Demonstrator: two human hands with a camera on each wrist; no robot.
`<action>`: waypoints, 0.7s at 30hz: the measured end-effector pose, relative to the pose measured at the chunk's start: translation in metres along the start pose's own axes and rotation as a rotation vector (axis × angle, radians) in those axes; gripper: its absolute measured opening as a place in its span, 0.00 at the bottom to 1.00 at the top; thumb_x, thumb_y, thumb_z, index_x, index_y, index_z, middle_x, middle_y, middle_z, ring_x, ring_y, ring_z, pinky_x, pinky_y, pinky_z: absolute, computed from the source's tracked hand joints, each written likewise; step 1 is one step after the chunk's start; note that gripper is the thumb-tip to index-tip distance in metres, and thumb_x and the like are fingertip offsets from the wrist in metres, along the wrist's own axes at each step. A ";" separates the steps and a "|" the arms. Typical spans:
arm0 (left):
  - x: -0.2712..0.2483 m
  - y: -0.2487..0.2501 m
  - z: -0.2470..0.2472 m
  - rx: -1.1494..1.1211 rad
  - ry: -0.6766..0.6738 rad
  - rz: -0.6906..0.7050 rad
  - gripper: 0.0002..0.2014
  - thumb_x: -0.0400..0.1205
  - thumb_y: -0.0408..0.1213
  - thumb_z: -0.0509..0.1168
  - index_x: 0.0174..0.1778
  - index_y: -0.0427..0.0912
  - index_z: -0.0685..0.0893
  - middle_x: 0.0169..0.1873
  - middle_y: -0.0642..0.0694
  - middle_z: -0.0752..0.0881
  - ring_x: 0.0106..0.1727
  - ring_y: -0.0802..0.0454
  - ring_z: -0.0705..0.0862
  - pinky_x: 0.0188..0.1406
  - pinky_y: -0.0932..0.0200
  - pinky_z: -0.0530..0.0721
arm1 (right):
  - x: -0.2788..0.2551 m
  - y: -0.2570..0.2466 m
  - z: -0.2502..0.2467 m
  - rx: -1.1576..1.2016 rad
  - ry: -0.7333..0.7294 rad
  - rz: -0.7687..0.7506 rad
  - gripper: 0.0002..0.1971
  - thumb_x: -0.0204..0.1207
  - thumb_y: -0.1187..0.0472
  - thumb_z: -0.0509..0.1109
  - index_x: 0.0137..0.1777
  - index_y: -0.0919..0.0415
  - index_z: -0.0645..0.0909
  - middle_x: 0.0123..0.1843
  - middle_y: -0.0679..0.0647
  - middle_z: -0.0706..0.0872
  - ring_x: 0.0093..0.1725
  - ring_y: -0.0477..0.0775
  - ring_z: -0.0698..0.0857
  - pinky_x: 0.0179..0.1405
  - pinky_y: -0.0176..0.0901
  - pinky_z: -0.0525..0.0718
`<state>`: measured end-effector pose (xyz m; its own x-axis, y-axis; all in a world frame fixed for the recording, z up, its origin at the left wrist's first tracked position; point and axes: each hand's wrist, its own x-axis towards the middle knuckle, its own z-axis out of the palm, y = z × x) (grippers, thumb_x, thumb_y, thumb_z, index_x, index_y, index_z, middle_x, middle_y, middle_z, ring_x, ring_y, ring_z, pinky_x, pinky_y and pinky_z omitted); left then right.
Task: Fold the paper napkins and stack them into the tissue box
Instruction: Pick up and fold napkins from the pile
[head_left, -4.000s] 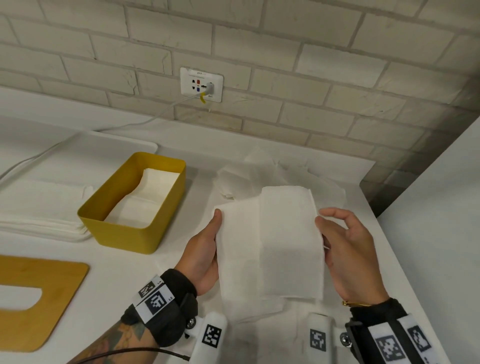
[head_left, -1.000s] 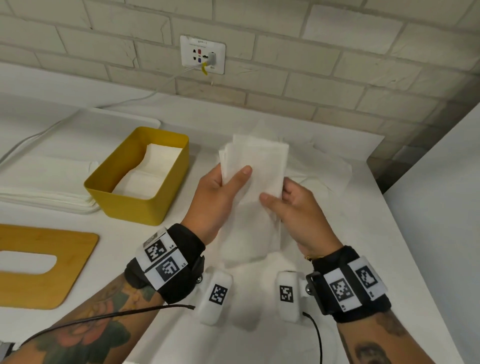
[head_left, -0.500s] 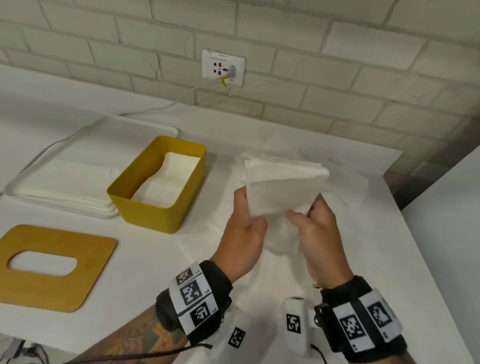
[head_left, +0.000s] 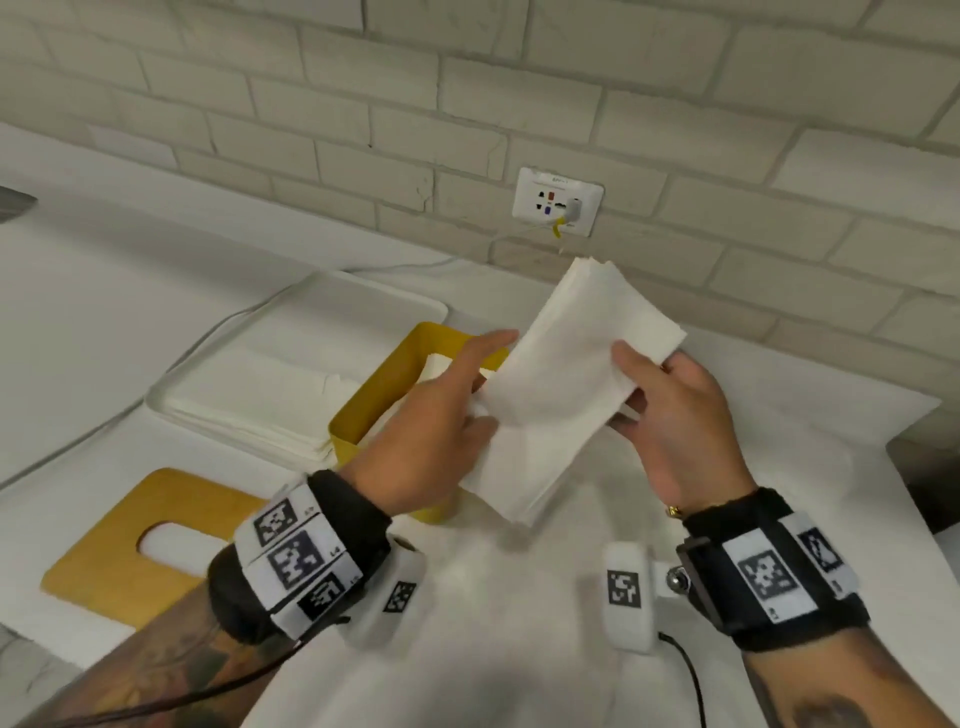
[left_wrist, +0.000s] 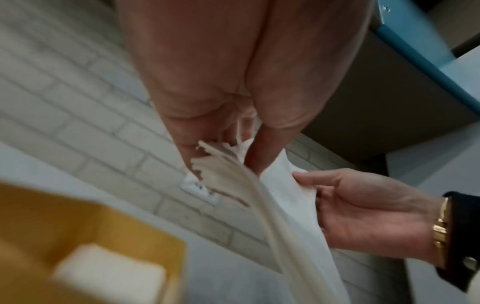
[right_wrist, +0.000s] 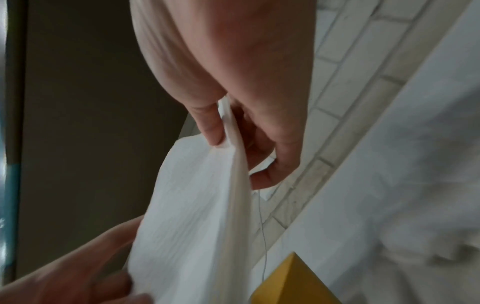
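Folded napkin (head_left: 566, 384) midair between left hand (head_left: 436, 421) and right hand (head_left: 670, 415), both pinching its edges.

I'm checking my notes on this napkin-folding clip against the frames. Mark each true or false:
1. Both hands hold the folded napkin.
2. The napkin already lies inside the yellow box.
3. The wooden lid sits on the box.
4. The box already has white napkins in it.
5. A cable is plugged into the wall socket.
1. True: the left hand and the right hand both grip the folded napkin.
2. False: it is held in the air, beside the yellow box.
3. False: the wooden lid lies flat on the table, apart from the box.
4. True.
5. True: see the wall socket.
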<state>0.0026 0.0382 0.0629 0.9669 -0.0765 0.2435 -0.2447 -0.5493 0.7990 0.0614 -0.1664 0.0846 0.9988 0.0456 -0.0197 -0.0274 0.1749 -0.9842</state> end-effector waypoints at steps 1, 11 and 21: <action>0.004 -0.004 -0.018 0.043 0.029 -0.026 0.36 0.85 0.28 0.67 0.83 0.63 0.63 0.54 0.50 0.83 0.47 0.48 0.86 0.46 0.53 0.86 | 0.012 -0.004 0.011 -0.036 -0.021 -0.022 0.09 0.86 0.62 0.69 0.61 0.55 0.87 0.57 0.52 0.93 0.56 0.52 0.91 0.51 0.47 0.90; 0.020 -0.069 -0.056 0.275 -0.070 -0.242 0.18 0.84 0.24 0.62 0.61 0.51 0.70 0.53 0.46 0.80 0.46 0.50 0.81 0.34 0.67 0.75 | 0.111 0.049 0.080 -0.915 -0.145 -0.176 0.09 0.82 0.62 0.71 0.58 0.61 0.89 0.54 0.56 0.90 0.55 0.58 0.86 0.52 0.39 0.79; 0.034 -0.087 -0.041 0.556 -0.498 -0.306 0.18 0.86 0.23 0.57 0.68 0.40 0.82 0.55 0.43 0.82 0.55 0.46 0.83 0.46 0.64 0.74 | 0.116 0.074 0.110 -1.700 -0.268 -0.157 0.14 0.84 0.61 0.62 0.67 0.54 0.82 0.64 0.57 0.86 0.69 0.62 0.80 0.68 0.51 0.74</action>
<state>0.0543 0.1180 0.0241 0.9359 -0.1454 -0.3208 -0.0183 -0.9296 0.3681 0.1711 -0.0400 0.0290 0.9484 0.3115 -0.0588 0.3091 -0.9499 -0.0463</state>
